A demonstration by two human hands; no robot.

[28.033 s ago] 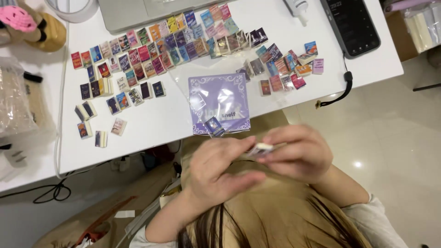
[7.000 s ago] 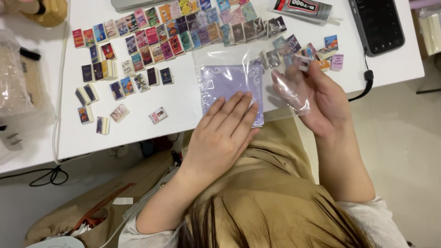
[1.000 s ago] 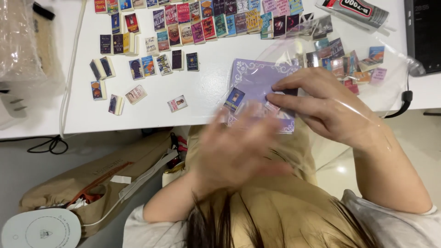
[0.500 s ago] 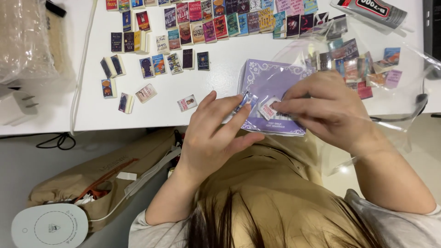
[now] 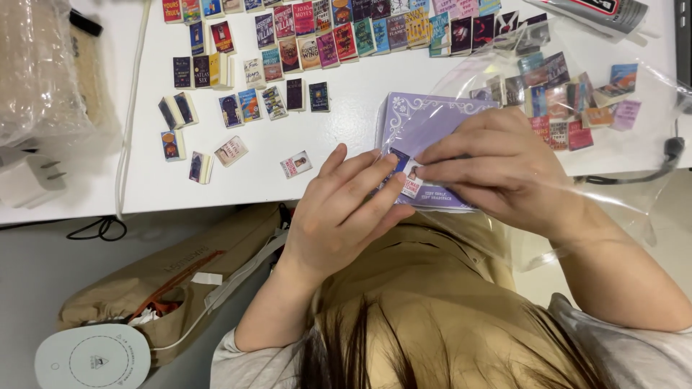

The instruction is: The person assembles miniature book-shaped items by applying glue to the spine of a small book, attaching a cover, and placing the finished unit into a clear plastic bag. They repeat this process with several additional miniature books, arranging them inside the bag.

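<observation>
My left hand [image 5: 346,209] lies with its fingers together along the near left edge of a purple printed sheet [image 5: 425,119], which sits in a clear plastic bag [image 5: 620,155] on the white table [image 5: 346,151]. My right hand [image 5: 504,169] curls over the sheet from the right. Its fingertips pinch a tiny white and red miniature book [image 5: 412,184] right against my left fingertips. A small blue piece [image 5: 398,160] shows just above them. My hands hide most of the sheet's near half.
Rows of miniature books [image 5: 303,43] cover the far part of the table, with one loose book [image 5: 296,164] near my left hand. A glue tube [image 5: 598,11] lies far right, a crinkled plastic bag [image 5: 43,65] far left. Below are a tan bag [image 5: 180,274] and a round white device [image 5: 94,356].
My left hand, blurred in motion below the table edge a second ago, has come up to the purple sheet and now meets my right fingertips at the tiny book.
</observation>
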